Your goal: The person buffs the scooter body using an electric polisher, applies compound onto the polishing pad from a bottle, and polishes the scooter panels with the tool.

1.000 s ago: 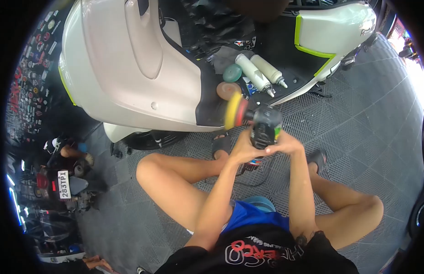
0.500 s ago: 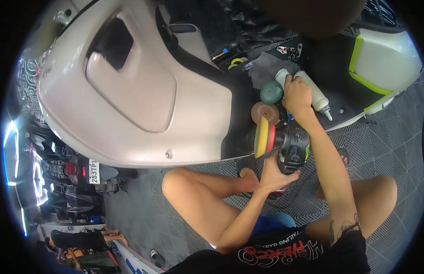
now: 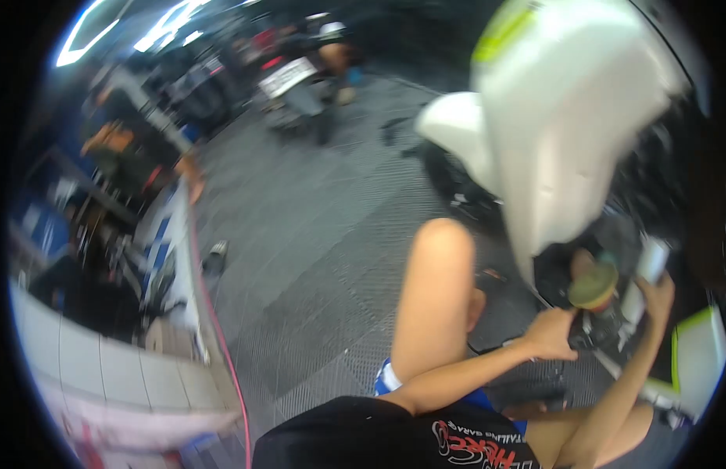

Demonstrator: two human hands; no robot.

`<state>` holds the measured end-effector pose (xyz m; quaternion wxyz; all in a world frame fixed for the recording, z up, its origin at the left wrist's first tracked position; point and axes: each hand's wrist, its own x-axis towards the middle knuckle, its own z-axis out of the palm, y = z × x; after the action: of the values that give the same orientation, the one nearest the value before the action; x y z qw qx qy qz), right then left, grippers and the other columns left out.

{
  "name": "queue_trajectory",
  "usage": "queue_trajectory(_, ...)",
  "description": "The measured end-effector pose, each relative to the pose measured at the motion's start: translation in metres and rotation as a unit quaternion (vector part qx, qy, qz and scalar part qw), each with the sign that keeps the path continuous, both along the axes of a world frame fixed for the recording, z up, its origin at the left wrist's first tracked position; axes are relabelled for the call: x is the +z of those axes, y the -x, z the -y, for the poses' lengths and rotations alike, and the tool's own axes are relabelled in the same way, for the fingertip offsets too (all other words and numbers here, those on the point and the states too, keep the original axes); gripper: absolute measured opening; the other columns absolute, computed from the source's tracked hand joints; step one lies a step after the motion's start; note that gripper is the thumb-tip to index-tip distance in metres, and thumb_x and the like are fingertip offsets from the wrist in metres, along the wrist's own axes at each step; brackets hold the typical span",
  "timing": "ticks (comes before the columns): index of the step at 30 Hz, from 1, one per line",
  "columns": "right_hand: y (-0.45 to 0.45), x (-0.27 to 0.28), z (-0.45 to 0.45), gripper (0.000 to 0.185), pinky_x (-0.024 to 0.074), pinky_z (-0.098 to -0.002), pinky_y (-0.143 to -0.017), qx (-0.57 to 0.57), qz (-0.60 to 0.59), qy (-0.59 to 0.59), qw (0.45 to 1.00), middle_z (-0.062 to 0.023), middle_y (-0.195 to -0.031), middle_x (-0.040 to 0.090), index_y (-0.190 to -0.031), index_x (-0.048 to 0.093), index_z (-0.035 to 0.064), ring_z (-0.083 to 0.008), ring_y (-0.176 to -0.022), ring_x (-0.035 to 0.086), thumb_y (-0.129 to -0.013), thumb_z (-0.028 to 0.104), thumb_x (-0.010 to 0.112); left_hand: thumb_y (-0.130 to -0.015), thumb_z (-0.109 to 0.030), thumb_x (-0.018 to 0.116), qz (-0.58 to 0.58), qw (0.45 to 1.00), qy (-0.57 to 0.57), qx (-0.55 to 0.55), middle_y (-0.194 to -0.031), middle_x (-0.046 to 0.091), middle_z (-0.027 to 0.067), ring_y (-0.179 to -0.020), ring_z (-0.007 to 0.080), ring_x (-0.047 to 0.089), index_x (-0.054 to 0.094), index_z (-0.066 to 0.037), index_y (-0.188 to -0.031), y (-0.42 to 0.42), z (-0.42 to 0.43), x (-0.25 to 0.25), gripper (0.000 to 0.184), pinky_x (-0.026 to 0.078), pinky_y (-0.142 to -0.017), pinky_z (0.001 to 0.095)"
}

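My left hand [image 3: 550, 334] is closed round the body of a polisher [image 3: 601, 327] at the lower right, its yellow pad [image 3: 593, 287] tilted upward. Motion blur smears this area. Just right of the polisher, my right hand [image 3: 657, 297] grips a white bottle [image 3: 653, 259], whose end sticks out above the fingers. A second pale bottle [image 3: 633, 303] is beside that hand. Behind the yellow pad, a brownish round pad [image 3: 583, 262] shows in part.
A pale scooter body panel [image 3: 550, 133] with green tape fills the upper right. Another taped panel [image 3: 700, 352] lies at the right edge. A parked motorcycle [image 3: 296, 86], a person [image 3: 128, 133], a pink hose [image 3: 219, 332] and a low tiled wall [image 3: 121, 359] are at the left.
My view has swung left, shifting both hands and the polisher to the lower right of the picture. The left hand stays on the polisher, and the right hand stays at the bottles.
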<state>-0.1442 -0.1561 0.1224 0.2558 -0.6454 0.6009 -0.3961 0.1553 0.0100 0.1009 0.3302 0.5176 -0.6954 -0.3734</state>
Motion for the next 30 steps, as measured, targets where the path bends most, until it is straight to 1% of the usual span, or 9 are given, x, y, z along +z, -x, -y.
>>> queue_trajectory(3, 0.015, 0.043, -0.006, 0.069, 0.0480, -0.0373, -0.102, 0.019, 0.050, 0.098, 0.994, -0.0164, -0.124, 0.066, -0.142, 0.051, -0.0054, -0.0235, -0.116, 0.062, -0.079, 0.009, 0.077, -0.055, -0.028, 0.086, 0.052, 0.998, -0.014, 0.030, -0.095, 0.069, 0.0307, -0.092, 0.0468, 0.069, 0.054, 0.012, -0.132, -0.008, -0.009, -0.003, 0.092, 0.056, -0.087, 0.0501)
queue_trajectory(6, -0.020, 0.095, -0.039, 0.079, 0.0433, -0.0378, -0.109, 0.056, 0.200, 0.081, 0.975, -0.0132, -0.130, 0.064, -0.152, 0.040, 0.0004, -0.0237, -0.117, 0.062, -0.083, 0.015, 0.075, -0.056, -0.026, 0.090, 0.126, 0.991, -0.008, 0.036, -0.096, 0.071, 0.0285, -0.094, 0.0436, 0.071, 0.059, 0.010, -0.123, -0.015, -0.015, -0.023, 0.081, 0.057, -0.087, 0.0476)
queue_trajectory(9, -0.017, 0.163, -0.076, 0.069, 0.0450, -0.0376, -0.105, 0.085, 0.181, 0.111, 0.974, -0.0108, -0.126, 0.065, -0.147, 0.045, 0.0027, -0.0213, -0.112, 0.062, -0.087, 0.017, 0.074, -0.057, -0.027, 0.090, 0.191, 0.981, -0.034, 0.010, -0.102, 0.071, 0.0255, -0.096, 0.0407, 0.071, 0.061, 0.009, -0.118, -0.012, -0.011, -0.027, 0.077, 0.057, -0.085, 0.0457)
queue_trajectory(11, -0.022, 0.239, -0.128, 0.074, 0.0413, -0.0520, -0.111, 0.080, 0.127, 0.207, 0.967, -0.0143, -0.135, 0.062, -0.147, 0.044, -0.0009, -0.0341, -0.126, 0.056, -0.089, 0.033, 0.074, -0.057, -0.026, 0.089, 0.200, 0.979, -0.033, 0.016, -0.102, 0.072, 0.0246, -0.096, 0.0399, 0.072, 0.062, 0.008, -0.117, -0.006, -0.005, -0.028, 0.074, 0.058, -0.086, 0.0456)
queue_trajectory(12, -0.031, 0.256, -0.146, 0.074, 0.0401, -0.0520, -0.112, 0.077, 0.106, 0.247, 0.960, -0.0149, -0.137, 0.060, -0.148, 0.042, -0.0005, -0.0344, -0.128, 0.055, -0.090, 0.034, 0.072, -0.057, -0.026, 0.089, 0.203, 0.979, -0.029, 0.022, -0.100, 0.072, 0.0241, -0.096, 0.0395, 0.072, 0.062, 0.007, -0.116, -0.004, -0.002, -0.026, 0.073, 0.058, -0.086, 0.0456)
queue_trajectory(18, -0.064, 0.160, -0.141, 0.076, 0.0329, -0.0518, -0.119, 0.067, 0.299, 0.132, 0.943, -0.0183, -0.149, 0.049, -0.154, 0.034, 0.0021, -0.0362, -0.139, 0.045, -0.095, 0.039, 0.065, -0.063, -0.029, 0.085, 0.204, 0.979, -0.021, 0.005, -0.090, 0.074, 0.0215, -0.086, 0.0350, 0.075, 0.061, 0.002, -0.110, 0.015, 0.024, -0.024, 0.061, 0.060, -0.078, 0.0463)
queue_trajectory(23, 0.017, 0.091, -0.127, 0.077, 0.0270, -0.0517, -0.124, 0.086, 0.463, 0.113, 0.875, -0.0211, -0.159, 0.040, -0.159, 0.027, 0.0043, -0.0377, -0.148, 0.038, -0.100, 0.043, 0.059, -0.059, -0.021, 0.083, 0.271, 0.962, -0.040, 0.001, -0.087, 0.074, 0.0212, -0.086, 0.0332, 0.076, 0.066, 0.001, -0.099, 0.022, 0.019, -0.026, 0.048, 0.060, -0.074, 0.0436)
queue_trajectory(26, 0.032, 0.071, -0.106, 0.080, 0.0262, -0.0513, -0.125, 0.114, 0.401, 0.084, 0.905, -0.0244, -0.158, 0.040, -0.158, 0.027, 0.0022, -0.0387, -0.148, 0.038, -0.102, 0.052, 0.055, -0.056, -0.018, 0.088, 0.223, 0.975, -0.005, 0.014, -0.092, 0.074, 0.0164, -0.086, 0.0302, 0.074, 0.061, 0.008, -0.122, 0.030, 0.027, -0.043, 0.076, 0.057, -0.073, 0.0377)
queue_trajectory(30, 0.022, 0.076, -0.086, 0.076, 0.0260, -0.0510, -0.125, 0.139, 0.439, 0.070, 0.885, -0.0232, -0.157, 0.042, -0.157, 0.027, 0.0001, -0.0378, -0.147, 0.040, -0.104, 0.046, 0.054, -0.055, -0.017, 0.088, 0.236, 0.971, -0.003, 0.042, -0.092, 0.073, 0.0157, -0.086, 0.0301, 0.073, 0.058, 0.011, -0.124, 0.037, 0.035, -0.058, 0.080, 0.055, -0.073, 0.0377)
